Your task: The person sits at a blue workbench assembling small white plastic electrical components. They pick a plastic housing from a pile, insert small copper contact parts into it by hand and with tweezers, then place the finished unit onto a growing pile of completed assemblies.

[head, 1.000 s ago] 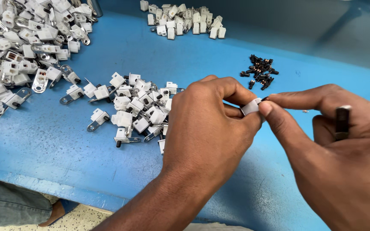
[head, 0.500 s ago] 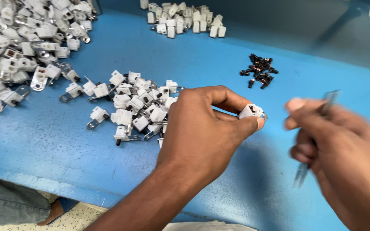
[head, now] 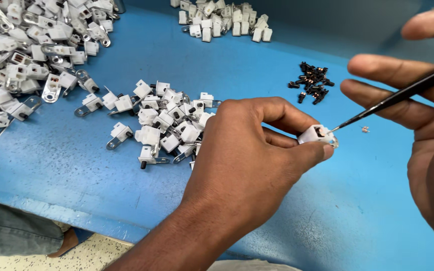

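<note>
The small white plastic housing with a dark square opening (head: pixel 318 134) sits pinched between the thumb and forefinger of my left hand (head: pixel 249 165), held up over the blue bench (head: pixel 101 200) toward its near edge, fingers closed tight on it. My right hand (head: pixel 430 130) has swung out to three o'clock since half a second ago, when it was drawn back low with the slim black pointed tool (head: pixel 398 96) blurred in motion; now the tool lies steady across my loosely spread fingers and its tip touches the housing's open face, so I judge the seating of a small part to be under way. A tiny part (head: pixel 364 129) lies on the bench just at three o'clock of the housing. At twelve o'clock is a little cluster of black coil parts (head: pixel 311 82); at nine o'clock a scatter of white housings with metal tabs (head: pixel 161 123); at ten o'clock a big heap of the same (head: pixel 31 45); at eleven o'clock a tidier group of plain white blocks (head: pixel 224 20). The bench's near edge runs along six to seven o'clock, close beneath my left wrist, with open blue surface at four and five o'clock.
</note>
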